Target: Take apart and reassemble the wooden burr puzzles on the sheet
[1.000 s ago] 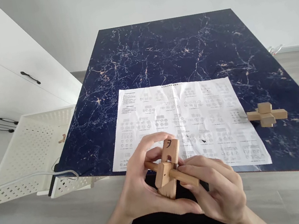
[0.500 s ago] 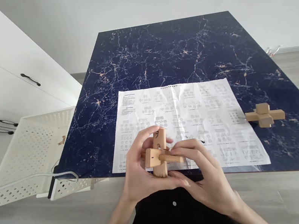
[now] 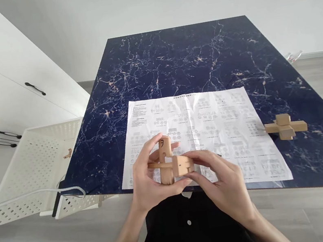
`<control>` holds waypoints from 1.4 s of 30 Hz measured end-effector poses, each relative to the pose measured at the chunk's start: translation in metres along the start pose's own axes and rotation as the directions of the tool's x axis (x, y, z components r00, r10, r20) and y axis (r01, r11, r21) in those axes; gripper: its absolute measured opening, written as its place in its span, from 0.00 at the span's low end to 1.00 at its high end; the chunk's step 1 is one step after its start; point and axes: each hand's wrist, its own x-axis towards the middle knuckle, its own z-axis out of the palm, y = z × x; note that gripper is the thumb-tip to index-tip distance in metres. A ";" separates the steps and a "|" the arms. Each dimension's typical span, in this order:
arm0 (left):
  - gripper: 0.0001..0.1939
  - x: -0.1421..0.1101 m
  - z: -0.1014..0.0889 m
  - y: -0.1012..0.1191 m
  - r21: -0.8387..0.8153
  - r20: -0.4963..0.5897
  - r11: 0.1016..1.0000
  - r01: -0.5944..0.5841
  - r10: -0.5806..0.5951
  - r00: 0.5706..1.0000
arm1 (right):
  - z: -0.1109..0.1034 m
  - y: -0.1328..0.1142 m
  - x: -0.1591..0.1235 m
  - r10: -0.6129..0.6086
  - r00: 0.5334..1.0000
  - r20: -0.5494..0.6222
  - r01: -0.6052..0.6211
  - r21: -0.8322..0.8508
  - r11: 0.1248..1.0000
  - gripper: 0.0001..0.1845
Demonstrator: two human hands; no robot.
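My left hand [image 3: 144, 184] is closed around an upright wooden puzzle piece [image 3: 167, 174] with a dark mark and a notch near its top. A thinner wooden bar [image 3: 162, 165] runs sideways across it. My right hand [image 3: 222, 181] pinches a short, wide wooden puzzle block [image 3: 182, 165] by its right end, between thumb and fingers. The block sits just right of the upright piece, close to the bar's right end; whether they interlock cannot be made out. Beneath both hands lies a creased paper sheet [image 3: 179, 114] printed with rows of small diagrams.
A cross-shaped wooden puzzle [image 3: 285, 126] rests on the dark blue marbled table [image 3: 170, 61], right of the sheet. Left of the table stands a white perforated cart [image 3: 40, 157] with small wooden pieces [image 3: 68, 153] inside. A white cable [image 3: 37, 192] loops in front of it.
The wide block has shifted right, from in front of the upright piece to beside it. The bar now shows left of the block instead of right. My right fingers have moved onto the block.
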 end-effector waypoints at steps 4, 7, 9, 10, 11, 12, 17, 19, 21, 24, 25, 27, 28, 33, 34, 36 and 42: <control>0.45 0.002 -0.014 -0.003 0.060 -0.046 0.998 -0.029 0.031 0.998 | -0.019 0.016 0.001 0.041 0.999 -0.020 -0.043 -0.150 0.988 0.15; 0.45 0.001 -0.021 -0.003 0.119 -0.069 0.992 -0.039 0.048 0.996 | -0.025 0.030 0.004 0.024 0.999 -0.023 -0.030 -0.338 0.941 0.13; 0.46 0.000 -0.022 -0.003 0.147 -0.064 0.987 -0.057 0.068 0.996 | -0.024 0.038 0.005 0.007 1.000 -0.005 -0.008 -0.414 0.910 0.12; 0.47 0.000 -0.022 -0.002 0.157 -0.059 0.985 -0.065 0.075 0.995 | -0.022 0.041 0.005 -0.004 1.000 0.004 0.005 -0.438 0.899 0.12; 0.47 -0.001 -0.021 -0.001 0.167 -0.052 0.983 -0.071 0.080 0.995 | -0.020 0.042 0.006 -0.016 1.000 0.011 0.019 -0.454 0.891 0.12; 0.48 -0.001 -0.021 0.000 0.175 -0.042 0.982 -0.075 0.084 0.996 | -0.018 0.043 0.006 -0.029 0.999 0.016 0.033 -0.465 0.885 0.12; 0.53 -0.002 -0.019 0.005 0.220 0.018 0.972 -0.083 0.081 0.997 | -0.020 0.026 0.008 -0.048 0.998 0.038 0.059 -0.408 0.911 0.14; 0.55 -0.001 -0.017 0.006 0.212 0.048 0.974 -0.083 0.075 0.996 | -0.022 0.014 0.009 -0.068 0.989 0.131 0.102 -0.268 0.958 0.18; 0.58 0.000 -0.015 0.007 0.192 0.077 0.977 -0.090 0.076 0.994 | -0.021 0.003 0.009 -0.134 0.965 0.224 0.166 -0.135 0.977 0.17; 0.61 0.003 -0.011 0.008 0.184 0.118 0.978 -0.097 0.076 0.990 | -0.013 -0.005 0.010 -0.198 0.951 0.237 0.222 -0.080 0.972 0.09; 0.62 0.004 -0.011 0.008 0.187 0.132 0.978 -0.097 0.072 0.989 | -0.010 -0.005 0.010 -0.204 0.954 0.219 0.226 -0.081 0.971 0.07; 0.63 0.005 -0.011 0.008 0.193 0.146 0.977 -0.087 0.060 0.988 | -0.004 -0.005 0.008 -0.220 0.957 0.186 0.237 -0.075 0.969 0.07; 0.63 0.006 -0.012 0.008 0.197 0.144 0.977 -0.079 0.051 0.988 | -0.002 -0.005 0.007 -0.237 0.955 0.177 0.252 -0.067 0.965 0.07; 0.64 0.006 -0.016 0.004 0.211 0.140 0.976 -0.052 0.022 0.990 | 0.003 -0.007 0.003 -0.273 0.947 0.170 0.280 -0.018 0.960 0.09; 0.64 0.006 -0.016 0.004 0.199 0.142 0.979 -0.048 0.020 0.990 | 0.002 -0.007 0.002 -0.267 0.948 0.172 0.274 -0.013 0.962 0.09; 0.65 0.005 -0.018 0.003 0.129 0.156 0.992 -0.009 -0.012 0.988 | 0.001 -0.007 0.002 -0.255 0.953 0.166 0.260 -0.013 0.965 0.08; 0.35 0.011 -0.031 0.011 -0.148 0.326 0.913 0.381 -0.318 0.890 | -0.007 -0.003 0.003 -0.176 0.975 0.139 0.179 -0.011 0.984 0.07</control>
